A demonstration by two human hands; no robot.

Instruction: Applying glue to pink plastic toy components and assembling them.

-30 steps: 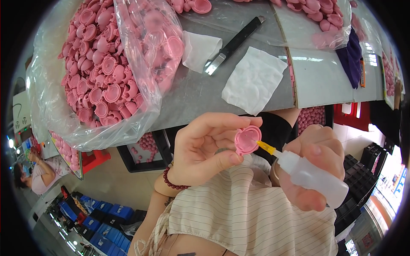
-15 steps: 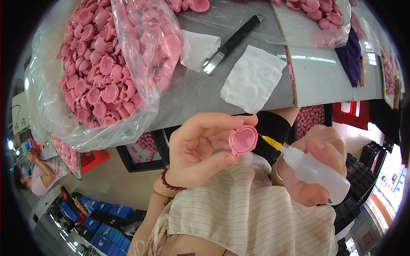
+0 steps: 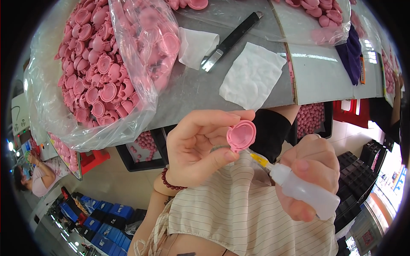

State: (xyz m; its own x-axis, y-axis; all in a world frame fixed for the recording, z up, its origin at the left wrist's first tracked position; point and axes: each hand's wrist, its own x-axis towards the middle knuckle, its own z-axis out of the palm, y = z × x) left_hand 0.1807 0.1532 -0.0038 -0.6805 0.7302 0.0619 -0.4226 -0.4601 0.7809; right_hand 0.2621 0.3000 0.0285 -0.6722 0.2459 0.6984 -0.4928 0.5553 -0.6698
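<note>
Between the thumb and fingers of my left hand (image 3: 198,149) is a round pink plastic cap (image 3: 241,135), its hollow side facing me. My right hand (image 3: 311,170) is wrapped round a soft translucent squeeze bottle (image 3: 305,187). A yellow needle tip (image 3: 259,160) on the bottle points up and left at the lower edge of the cap. Whether the needle touches the cap, I cannot tell. Above my hands, a white cloth (image 3: 253,76) lies on the grey table (image 3: 188,100).
At the left, a clear plastic bag (image 3: 141,113) is full of pink parts (image 3: 96,64). A black-handled cutter (image 3: 234,39) lies beside a second white cloth (image 3: 197,47). Black trays with pink pieces sit under the table edge. A co-worker (image 3: 42,173) is at the far left.
The bottle in my right hand has moved down and left, so its needle has gone from the cap's right side to below it. My left hand has tilted the cap and shifted slightly left.
</note>
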